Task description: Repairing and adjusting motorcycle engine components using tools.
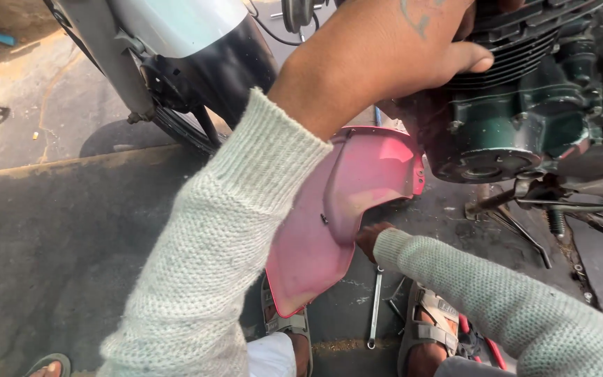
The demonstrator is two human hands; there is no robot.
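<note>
We are crouched on a grimy concrete floor (57, 230), stained dark with oil, hard against a motorcycle. The pink side panel (347, 202) stands between our knees and the engine, tilted on end, its lower tip just above our left sandal (284, 322) and its upper edge tucked in beside the dark green engine case (504, 132). We judge it a light, thin moulded shell: stiff enough to hold its curve, yet likely to flex or crack at the edges if twisted, and its glossy face probably slick under greasy fingers. The raised ridge down its middle and the rim near the small fastener look like the surest places to grip.

Our right hand (370, 237) sits at the panel's lower right edge, mostly hidden behind it; we cannot tell how far its fingers are closed. Our left hand (392, 52) lies up on the engine's black cooling fins (525, 49), fingers curled over them.

Further out, a spanner (375, 307) lies on the floor between our feet, and the front wheel and silver mudguard (176, 24) stand off to the left.
</note>
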